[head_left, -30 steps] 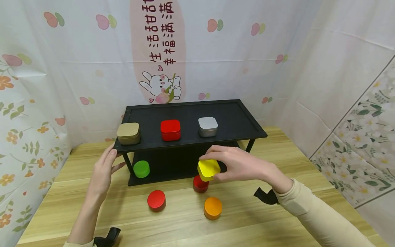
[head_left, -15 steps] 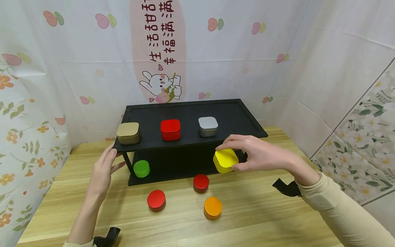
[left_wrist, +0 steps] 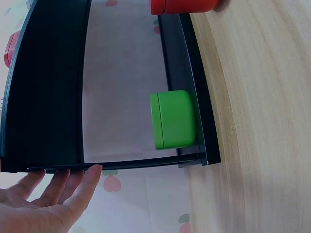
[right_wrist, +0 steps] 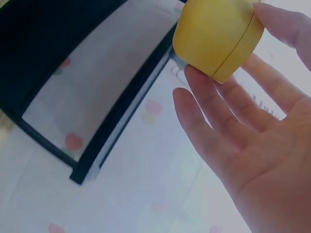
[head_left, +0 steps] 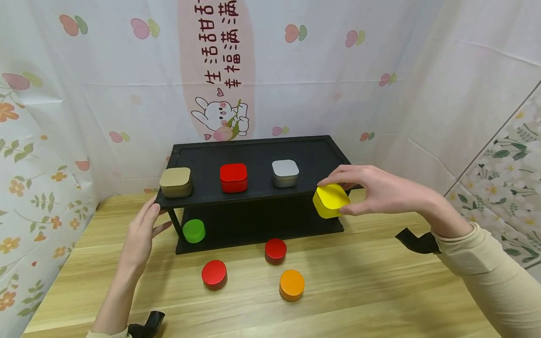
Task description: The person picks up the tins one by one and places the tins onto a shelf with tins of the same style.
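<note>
My right hand (head_left: 380,190) pinches a yellow square tin (head_left: 330,201) between thumb and fingers. It holds the tin, tilted, in front of the right end of the black two-tier shelf (head_left: 253,149). In the right wrist view the yellow tin (right_wrist: 218,34) shows its lid seam. My left hand (head_left: 139,234) rests its fingertips against the shelf's left end, with the thumb apart, as the left hand (left_wrist: 53,199) also shows in the left wrist view. A gold tin (head_left: 176,183), a red square tin (head_left: 234,178) and a silver tin (head_left: 285,173) sit on the top tier.
A green tin (head_left: 194,231) stands at the left of the lower tier. On the wooden table (head_left: 359,291) in front are a red round tin (head_left: 214,274), another red round tin (head_left: 275,250) and an orange round tin (head_left: 291,285). A printed curtain (head_left: 317,94) hangs behind.
My right hand has carried the yellow tin rightward and up, from above the rear red round tin to the shelf's right end. My left hand has stayed in place.
</note>
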Available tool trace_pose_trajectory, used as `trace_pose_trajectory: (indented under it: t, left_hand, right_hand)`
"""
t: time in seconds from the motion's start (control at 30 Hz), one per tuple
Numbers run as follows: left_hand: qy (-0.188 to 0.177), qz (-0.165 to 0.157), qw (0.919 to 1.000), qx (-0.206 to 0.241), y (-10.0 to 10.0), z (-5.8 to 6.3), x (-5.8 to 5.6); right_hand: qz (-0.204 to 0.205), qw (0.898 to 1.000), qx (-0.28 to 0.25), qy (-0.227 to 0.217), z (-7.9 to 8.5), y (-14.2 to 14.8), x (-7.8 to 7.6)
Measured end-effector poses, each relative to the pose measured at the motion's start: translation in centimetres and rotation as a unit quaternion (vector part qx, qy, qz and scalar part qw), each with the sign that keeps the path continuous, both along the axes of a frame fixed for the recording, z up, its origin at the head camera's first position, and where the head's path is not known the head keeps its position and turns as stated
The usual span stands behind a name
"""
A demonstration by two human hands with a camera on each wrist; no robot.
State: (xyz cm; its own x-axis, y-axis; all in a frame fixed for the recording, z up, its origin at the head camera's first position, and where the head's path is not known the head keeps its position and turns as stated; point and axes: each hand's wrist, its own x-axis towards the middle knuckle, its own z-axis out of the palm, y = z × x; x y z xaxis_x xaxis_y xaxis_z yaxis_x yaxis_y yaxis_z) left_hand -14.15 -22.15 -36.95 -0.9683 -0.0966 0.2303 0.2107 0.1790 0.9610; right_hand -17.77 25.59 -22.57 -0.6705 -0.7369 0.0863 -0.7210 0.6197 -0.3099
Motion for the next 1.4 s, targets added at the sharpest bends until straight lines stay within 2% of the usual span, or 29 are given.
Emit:
trace_pose_trajectory:
  t: [0.3,0.6,1.13,1.4]
  left_hand:
    - [0.007,-0.002,1.0,-0.004,0.0,0.1,0.1]
    - [0.015,-0.004,0.9998,-0.007,0.0,0.1,0.2]
    - [0.015,-0.003,0.9998,-0.009,0.0,0.1,0.2]
    - [0.007,-0.001,1.0,-0.001,0.0,0.0,0.0]
  right_hand:
    - [-0.027,1.0,-0.006,-0.011,1.4,1.8,-1.2]
    - [-0.047,0.998,-0.017,-0.026,1.8,3.1,-2.8]
    - [-0.067,0.996,-0.019,-0.059,2.1,3.3,-5.6]
    - [-0.071,0.995,-0.013,-0.074,2.1,3.0,-6.5]
